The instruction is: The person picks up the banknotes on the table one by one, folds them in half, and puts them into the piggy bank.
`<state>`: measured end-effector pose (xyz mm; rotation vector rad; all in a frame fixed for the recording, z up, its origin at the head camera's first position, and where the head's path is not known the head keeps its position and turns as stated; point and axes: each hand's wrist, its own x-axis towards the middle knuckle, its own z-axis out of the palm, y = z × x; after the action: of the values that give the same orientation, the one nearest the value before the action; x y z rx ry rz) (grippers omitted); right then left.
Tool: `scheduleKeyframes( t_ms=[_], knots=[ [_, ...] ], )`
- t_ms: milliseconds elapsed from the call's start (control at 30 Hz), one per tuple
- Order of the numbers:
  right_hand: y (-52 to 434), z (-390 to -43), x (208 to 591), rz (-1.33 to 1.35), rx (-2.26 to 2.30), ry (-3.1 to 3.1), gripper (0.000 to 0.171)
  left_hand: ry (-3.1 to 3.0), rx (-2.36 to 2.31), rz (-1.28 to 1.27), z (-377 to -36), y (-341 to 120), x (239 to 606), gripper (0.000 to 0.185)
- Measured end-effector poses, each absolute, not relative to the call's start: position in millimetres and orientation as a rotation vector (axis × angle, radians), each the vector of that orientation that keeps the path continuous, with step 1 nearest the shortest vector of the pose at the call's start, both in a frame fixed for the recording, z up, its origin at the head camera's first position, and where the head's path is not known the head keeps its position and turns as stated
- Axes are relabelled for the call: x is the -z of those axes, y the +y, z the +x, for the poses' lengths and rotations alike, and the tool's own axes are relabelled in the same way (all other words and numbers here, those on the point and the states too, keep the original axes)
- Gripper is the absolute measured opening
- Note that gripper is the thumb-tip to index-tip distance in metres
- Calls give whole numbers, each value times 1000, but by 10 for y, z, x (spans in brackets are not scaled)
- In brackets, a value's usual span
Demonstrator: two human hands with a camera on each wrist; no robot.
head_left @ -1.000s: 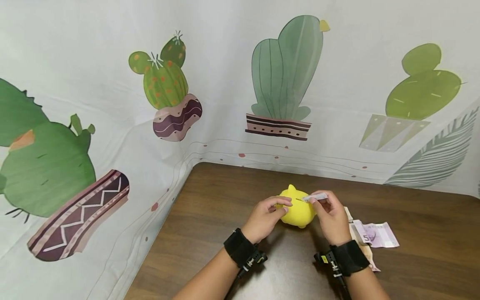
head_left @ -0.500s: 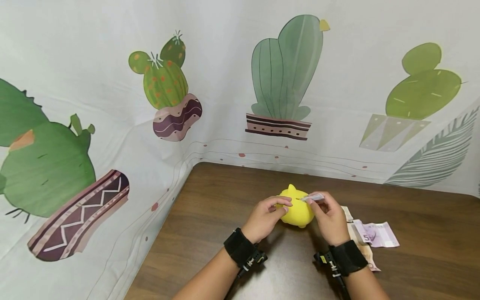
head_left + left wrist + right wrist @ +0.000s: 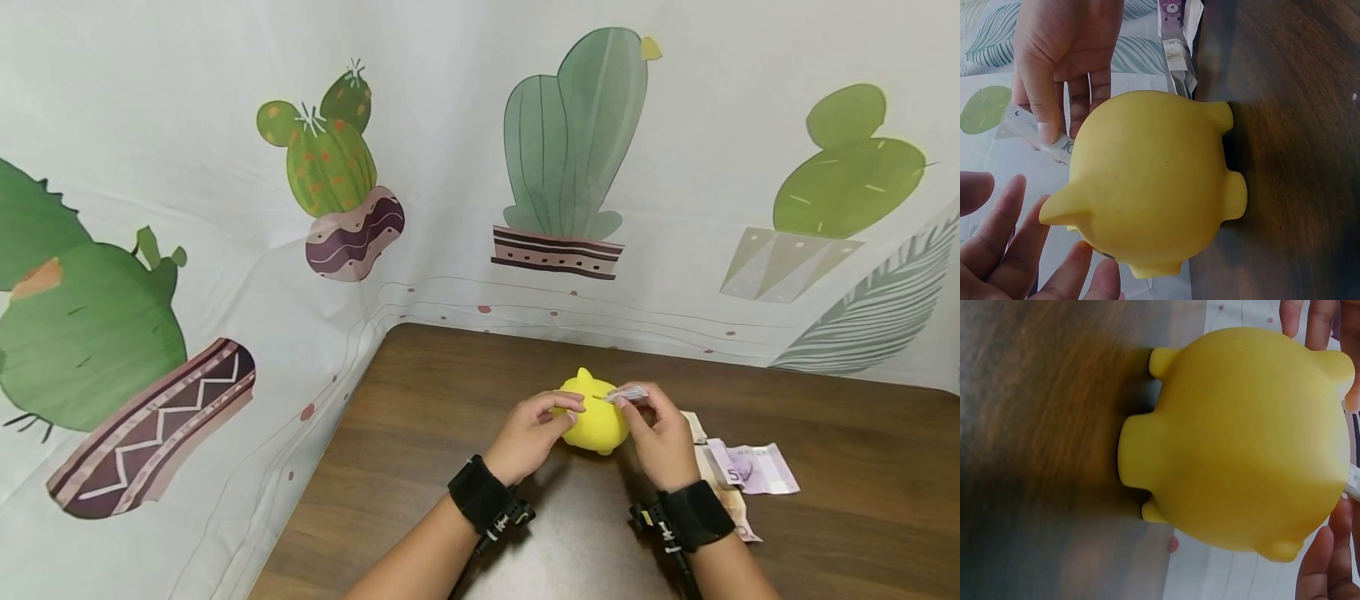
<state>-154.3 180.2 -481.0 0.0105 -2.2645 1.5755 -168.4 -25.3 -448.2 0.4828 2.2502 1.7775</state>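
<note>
Head view: right hand (image 3: 660,437) pinches banknote (image 3: 628,394).

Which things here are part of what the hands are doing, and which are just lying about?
In use:
- yellow piggy bank, steadied by the left hand
- folded banknote, pinched in the right hand at the bank's top

Lying about:
- loose banknotes on the table, to the right
- cactus-print cloth behind
</note>
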Motion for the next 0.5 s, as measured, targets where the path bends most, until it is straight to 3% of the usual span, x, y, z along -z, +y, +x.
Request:
scheduleKeyframes(
  t_ms=[500],
  knots=[
    [1673,-1397,4469,-26,-1577,-2258,13,2265,-1761,482,-1686,-252,4474,21]
  ],
)
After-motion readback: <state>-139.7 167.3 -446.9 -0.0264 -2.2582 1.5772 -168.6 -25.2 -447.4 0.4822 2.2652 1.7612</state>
